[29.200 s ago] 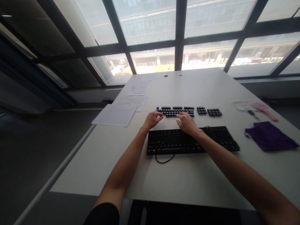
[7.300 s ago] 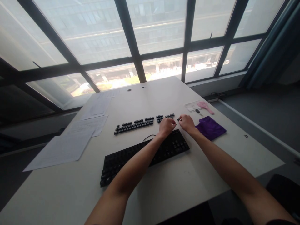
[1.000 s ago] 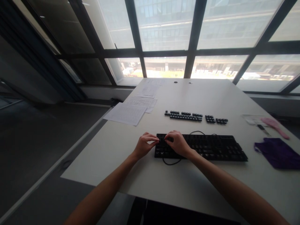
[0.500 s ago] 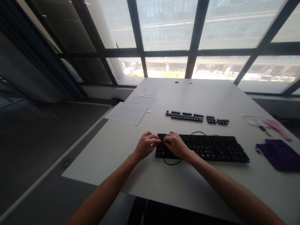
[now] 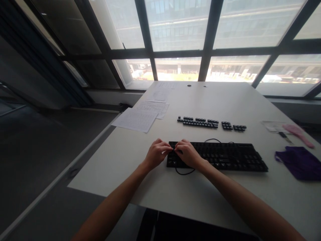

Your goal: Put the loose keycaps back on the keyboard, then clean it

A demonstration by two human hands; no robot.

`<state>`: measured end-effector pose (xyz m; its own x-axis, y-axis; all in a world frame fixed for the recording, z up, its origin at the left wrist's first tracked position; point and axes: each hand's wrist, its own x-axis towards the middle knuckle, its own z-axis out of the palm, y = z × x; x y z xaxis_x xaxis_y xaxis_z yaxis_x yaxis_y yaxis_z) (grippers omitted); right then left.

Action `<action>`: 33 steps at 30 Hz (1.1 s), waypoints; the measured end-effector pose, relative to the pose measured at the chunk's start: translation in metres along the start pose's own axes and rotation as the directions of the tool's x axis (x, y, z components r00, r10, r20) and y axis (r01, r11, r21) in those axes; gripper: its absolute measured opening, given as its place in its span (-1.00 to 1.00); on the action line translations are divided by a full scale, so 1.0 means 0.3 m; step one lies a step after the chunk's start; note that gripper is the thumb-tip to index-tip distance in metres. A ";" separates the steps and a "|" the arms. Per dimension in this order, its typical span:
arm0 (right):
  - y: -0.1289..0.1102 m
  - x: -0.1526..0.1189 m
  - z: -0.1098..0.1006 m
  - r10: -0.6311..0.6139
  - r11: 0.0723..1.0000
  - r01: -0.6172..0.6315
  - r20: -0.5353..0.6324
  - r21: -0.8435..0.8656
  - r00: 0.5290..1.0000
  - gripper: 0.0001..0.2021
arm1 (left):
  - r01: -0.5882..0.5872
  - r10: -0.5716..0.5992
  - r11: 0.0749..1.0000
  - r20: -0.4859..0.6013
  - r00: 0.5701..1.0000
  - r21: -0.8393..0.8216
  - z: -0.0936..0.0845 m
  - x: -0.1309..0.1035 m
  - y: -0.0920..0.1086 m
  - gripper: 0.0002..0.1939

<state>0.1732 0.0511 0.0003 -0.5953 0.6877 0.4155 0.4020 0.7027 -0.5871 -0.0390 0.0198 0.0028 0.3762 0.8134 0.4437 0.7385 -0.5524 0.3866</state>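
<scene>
A black keyboard lies on the white table, a loop of its cable showing at the front edge. Over its left end my left hand is pinched, fingertips at the keys near the left edge. My right hand rests on the keyboard just beside it, fingers drawn together, the fingertips of both hands nearly touching. Whatever is between the fingers is too small and dark to make out. Behind the keyboard, loose black keycaps are laid out in rows, with more keycaps to their right.
Paper sheets lie at the left of the white table. On the right are a purple cloth pouch, a pink object, a small dark-handled tool and a clear packet. Windows stand behind the table.
The view has tilted slightly, so the table sits a little higher. Both hands remain at the keyboard's left end, with barely any movement of the fingers.
</scene>
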 end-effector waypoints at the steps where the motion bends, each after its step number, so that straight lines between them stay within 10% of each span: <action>1: 0.001 0.000 0.002 0.000 1.000 0.000 -0.002 0.004 1.000 -0.84 | -0.002 0.002 1.000 -0.006 1.000 -0.002 0.001 0.000 0.000 -0.85; 26: -0.046 -0.049 -0.008 0.043 0.966 -0.028 0.053 -0.255 0.998 -0.84 | -0.007 0.006 1.000 0.026 1.000 0.025 0.006 -0.035 0.035 -0.74; 33: 0.076 0.024 -0.093 0.208 0.940 -0.225 -0.091 -0.257 0.974 -0.79 | 0.092 -0.094 0.995 -0.054 0.994 -0.039 0.007 0.145 -0.042 -0.78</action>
<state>0.1975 0.0773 0.0094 -0.4331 0.8325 0.3454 0.6906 0.5528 -0.4663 -0.0307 0.0623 0.0155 0.2742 0.8510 0.4478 0.7476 -0.4816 0.4573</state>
